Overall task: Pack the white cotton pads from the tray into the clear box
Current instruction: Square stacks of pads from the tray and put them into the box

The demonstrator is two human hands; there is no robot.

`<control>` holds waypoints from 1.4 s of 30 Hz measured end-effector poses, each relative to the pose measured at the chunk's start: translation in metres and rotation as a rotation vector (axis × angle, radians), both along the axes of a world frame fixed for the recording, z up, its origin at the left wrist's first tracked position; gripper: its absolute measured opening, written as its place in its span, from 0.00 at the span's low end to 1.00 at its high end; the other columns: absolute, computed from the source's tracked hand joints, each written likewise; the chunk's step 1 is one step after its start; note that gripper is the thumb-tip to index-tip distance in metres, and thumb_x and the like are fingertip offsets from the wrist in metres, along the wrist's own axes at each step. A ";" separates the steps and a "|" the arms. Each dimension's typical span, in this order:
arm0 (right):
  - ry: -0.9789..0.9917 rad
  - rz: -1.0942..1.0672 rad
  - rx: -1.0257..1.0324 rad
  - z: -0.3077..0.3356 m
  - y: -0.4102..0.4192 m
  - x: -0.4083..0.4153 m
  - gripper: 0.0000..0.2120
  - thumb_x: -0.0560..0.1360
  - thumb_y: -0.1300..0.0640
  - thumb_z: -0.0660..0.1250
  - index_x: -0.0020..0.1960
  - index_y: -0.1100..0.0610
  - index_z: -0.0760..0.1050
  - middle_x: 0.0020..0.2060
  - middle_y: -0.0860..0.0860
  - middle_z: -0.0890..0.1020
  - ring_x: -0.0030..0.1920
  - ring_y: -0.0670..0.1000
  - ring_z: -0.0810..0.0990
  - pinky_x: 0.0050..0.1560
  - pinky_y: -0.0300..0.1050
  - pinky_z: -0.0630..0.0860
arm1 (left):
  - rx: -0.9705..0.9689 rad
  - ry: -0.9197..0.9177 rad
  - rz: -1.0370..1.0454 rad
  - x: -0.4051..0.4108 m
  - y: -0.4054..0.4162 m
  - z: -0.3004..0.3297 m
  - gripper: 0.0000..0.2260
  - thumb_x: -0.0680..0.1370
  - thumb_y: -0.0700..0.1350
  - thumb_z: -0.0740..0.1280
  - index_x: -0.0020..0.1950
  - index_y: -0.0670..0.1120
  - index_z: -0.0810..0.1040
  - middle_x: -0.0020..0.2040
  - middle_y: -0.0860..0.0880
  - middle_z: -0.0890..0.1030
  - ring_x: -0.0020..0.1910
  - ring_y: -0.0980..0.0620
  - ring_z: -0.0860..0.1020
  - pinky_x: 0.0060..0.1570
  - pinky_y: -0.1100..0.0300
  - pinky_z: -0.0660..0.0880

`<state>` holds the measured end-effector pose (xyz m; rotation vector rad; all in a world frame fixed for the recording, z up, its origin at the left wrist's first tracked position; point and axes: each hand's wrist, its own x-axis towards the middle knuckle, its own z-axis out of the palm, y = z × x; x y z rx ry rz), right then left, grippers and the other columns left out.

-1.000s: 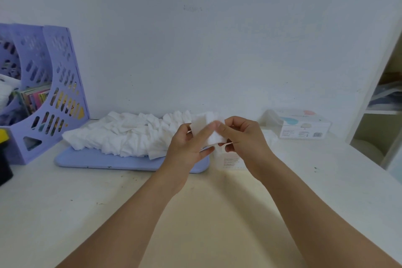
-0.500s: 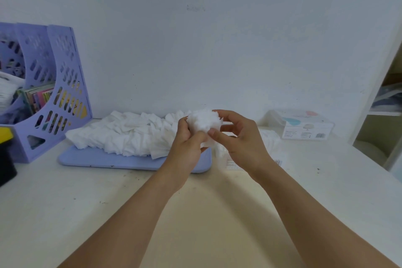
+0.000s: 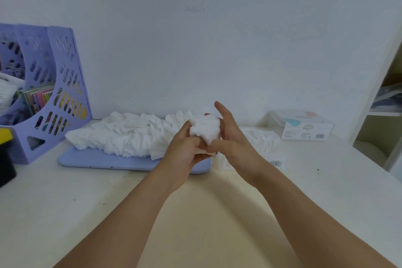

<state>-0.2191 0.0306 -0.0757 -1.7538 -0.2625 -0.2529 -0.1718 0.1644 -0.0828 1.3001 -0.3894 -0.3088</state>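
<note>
A long heap of white cotton pads [image 3: 130, 137] lies on the lilac tray [image 3: 108, 162] by the wall. Above the tray's right end I hold a small stack of pads [image 3: 205, 128] between both hands. My left hand [image 3: 185, 150] grips the stack from the left and below. My right hand [image 3: 230, 139] cups it from the right, thumb pinching its lower edge and forefinger raised straight. The clear box [image 3: 261, 143] sits just right of the tray, partly hidden behind my right hand, with pads inside.
A lilac file holder [image 3: 56, 85] with books stands at the left. A black and yellow object [image 3: 5, 154] sits at the left edge. A lidded printed box [image 3: 304, 126] is at the back right, and shelves [image 3: 382, 119] stand on the right.
The stack of pads has turned from a flat face toward an edge-on bundle and shifted slightly right. My right forefinger has lifted off the stack and now points up.
</note>
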 end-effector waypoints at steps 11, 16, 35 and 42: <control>-0.269 -0.256 -0.159 -0.019 0.016 0.008 0.23 0.76 0.60 0.74 0.69 0.50 0.72 0.53 0.48 0.85 0.53 0.47 0.84 0.51 0.42 0.81 | -0.463 0.443 -0.096 -0.001 0.015 0.007 0.21 0.69 0.38 0.58 0.59 0.37 0.80 0.53 0.38 0.82 0.50 0.38 0.82 0.50 0.51 0.81; -0.306 -0.377 -0.153 -0.022 0.019 0.006 0.30 0.75 0.58 0.73 0.73 0.47 0.68 0.56 0.46 0.84 0.55 0.40 0.81 0.54 0.35 0.77 | -0.459 0.530 -0.080 -0.003 0.016 0.011 0.27 0.71 0.53 0.73 0.65 0.40 0.78 0.60 0.39 0.82 0.59 0.38 0.82 0.63 0.47 0.76; -0.100 0.049 -0.224 0.006 -0.015 0.000 0.36 0.64 0.63 0.84 0.68 0.51 0.75 0.53 0.54 0.85 0.57 0.55 0.85 0.60 0.63 0.80 | -0.184 0.483 -0.204 -0.006 0.020 0.011 0.32 0.65 0.44 0.81 0.67 0.38 0.78 0.64 0.38 0.81 0.62 0.41 0.81 0.61 0.46 0.78; -0.090 0.010 -0.079 0.002 -0.019 0.004 0.32 0.64 0.69 0.82 0.64 0.57 0.77 0.55 0.58 0.85 0.56 0.56 0.85 0.57 0.56 0.83 | -0.283 0.528 -0.232 -0.008 0.014 0.010 0.22 0.72 0.43 0.74 0.64 0.38 0.79 0.60 0.37 0.83 0.56 0.40 0.84 0.55 0.43 0.81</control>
